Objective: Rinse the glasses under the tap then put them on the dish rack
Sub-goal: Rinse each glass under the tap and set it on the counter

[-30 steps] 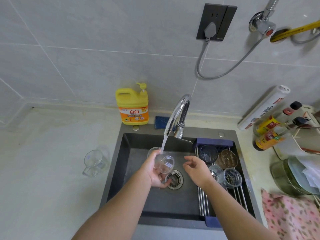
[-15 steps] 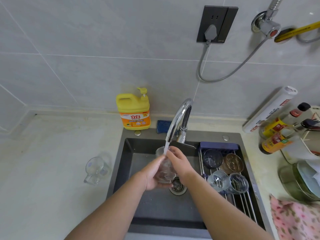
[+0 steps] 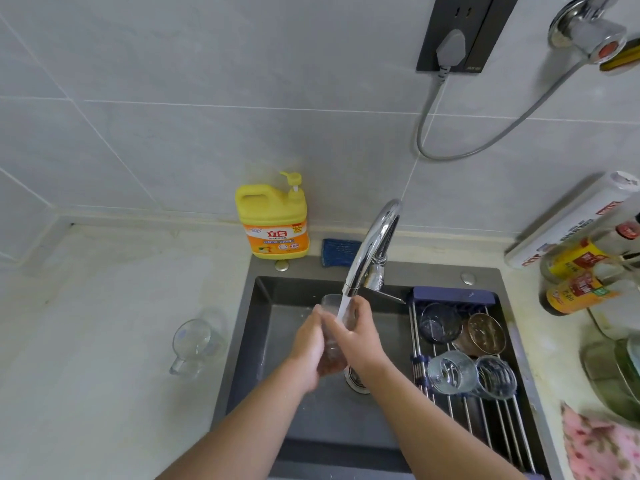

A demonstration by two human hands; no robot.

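- The left hand (image 3: 307, 346) and right hand (image 3: 362, 337) both curl their fingers round 1 clear glass (image 3: 329, 302), gripping it from opposite sides.
- The glass sits over the dark sink (image 3: 273, 341), under the running tap (image 3: 375, 242).
- 4 other glasses (image 3: 450, 374) lie on the dish rack (image 3: 502, 427).
- A glass mug (image 3: 195, 341) stands on the counter, left of the sink.

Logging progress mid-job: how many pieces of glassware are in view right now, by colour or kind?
Clear glasses: 3
Clear handled mug: 1
Dark tinted glass: 1
Amber glass: 1
Total: 6
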